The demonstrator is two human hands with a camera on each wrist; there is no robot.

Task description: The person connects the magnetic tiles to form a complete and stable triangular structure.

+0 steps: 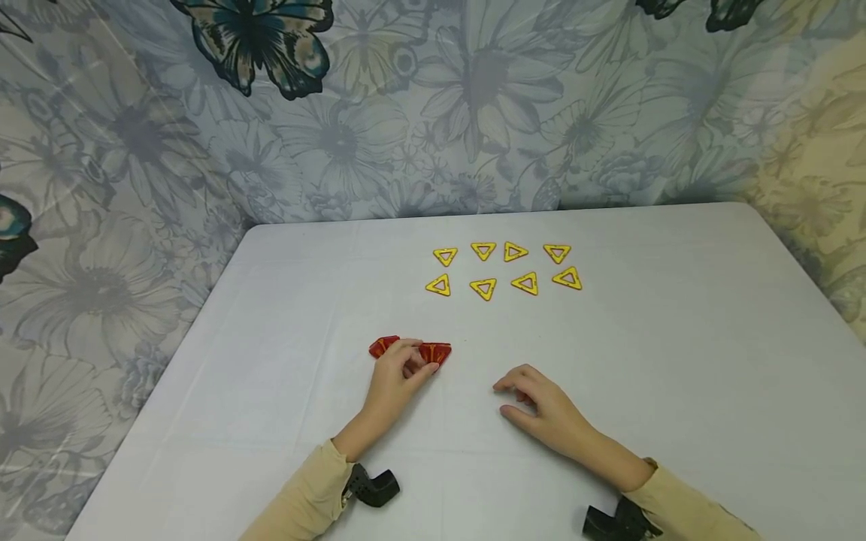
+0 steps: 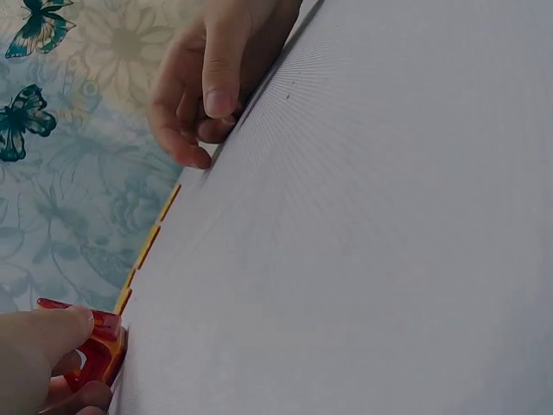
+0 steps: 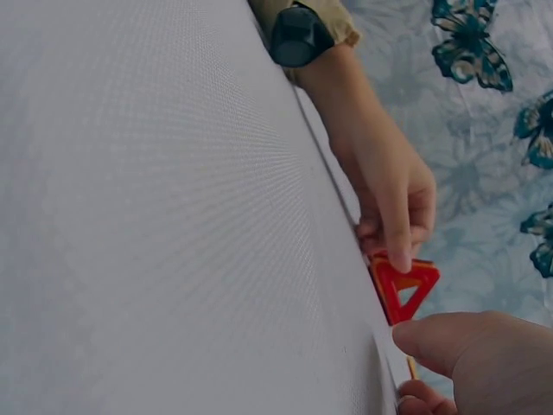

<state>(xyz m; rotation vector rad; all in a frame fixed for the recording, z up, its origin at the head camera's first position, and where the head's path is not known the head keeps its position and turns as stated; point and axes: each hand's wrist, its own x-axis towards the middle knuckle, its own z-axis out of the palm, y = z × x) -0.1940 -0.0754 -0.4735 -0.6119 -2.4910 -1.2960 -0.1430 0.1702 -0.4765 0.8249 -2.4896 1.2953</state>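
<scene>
My left hand (image 1: 392, 383) pinches red triangular frame pieces (image 1: 435, 352) on the white table, left of its middle. Red shows on both sides of the fingers, so part of the pieces is hidden. In the right wrist view, one red triangle (image 3: 422, 275) stands tilted up with an open centre. The left wrist view shows the thumb over a red edge (image 2: 105, 325). To the right, my right hand (image 1: 551, 417) holds nothing, its fingers loosely bent and apart from the red pieces. Several yellow triangular frames (image 1: 483, 288) lie flat farther back, in two rows.
The white table (image 1: 304, 300) reaches back to a wall covering (image 1: 473, 150) printed with flowers and butterflies. Another such covering (image 1: 101, 225) runs along the left side. Black wrist cameras (image 1: 375, 488) sit on both sleeved forearms.
</scene>
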